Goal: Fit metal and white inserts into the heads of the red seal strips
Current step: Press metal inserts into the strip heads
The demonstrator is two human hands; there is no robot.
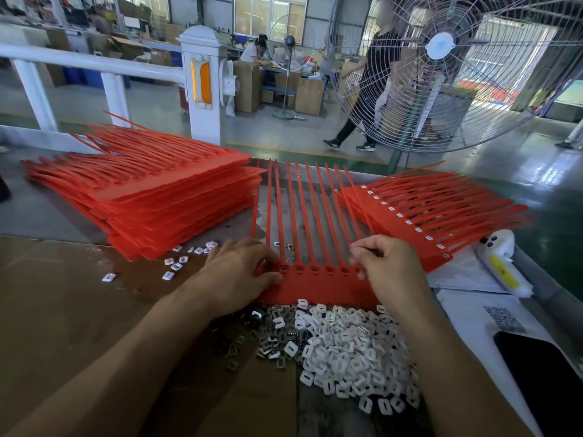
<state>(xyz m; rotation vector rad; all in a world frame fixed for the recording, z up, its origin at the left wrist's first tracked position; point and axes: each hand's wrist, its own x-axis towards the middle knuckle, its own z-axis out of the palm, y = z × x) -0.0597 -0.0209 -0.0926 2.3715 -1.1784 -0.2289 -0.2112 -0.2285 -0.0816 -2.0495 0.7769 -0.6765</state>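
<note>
1. ok so from my feed, the flat red plastic sheet of joined seal strips (318, 283) lies on the brown cardboard-covered surface (63, 310), right in front of the person, tails pointing away, row of square heads across its near part
2. left hand (239, 272) sits on the sheet's left end, fingers curled, thumb and fingertips pressing at the leftmost head. can't tell if there's an insert under them
3. right hand (386, 263) is at the right end of the head row, fingers bunched together in a pinch. whatever it's pinching is too small for me to make out
4. just below the sheet: a loose heap of white plastic square inserts (353, 345), with small shiny metal inserts (268, 332) mixed in on its left side
5. big stack of bare red strip sheets (157, 200) on the left, and a smaller stack with white inserts already in the heads (426, 216) on the right
6. black phone (542, 380) lies bottom right, on white paper
</note>
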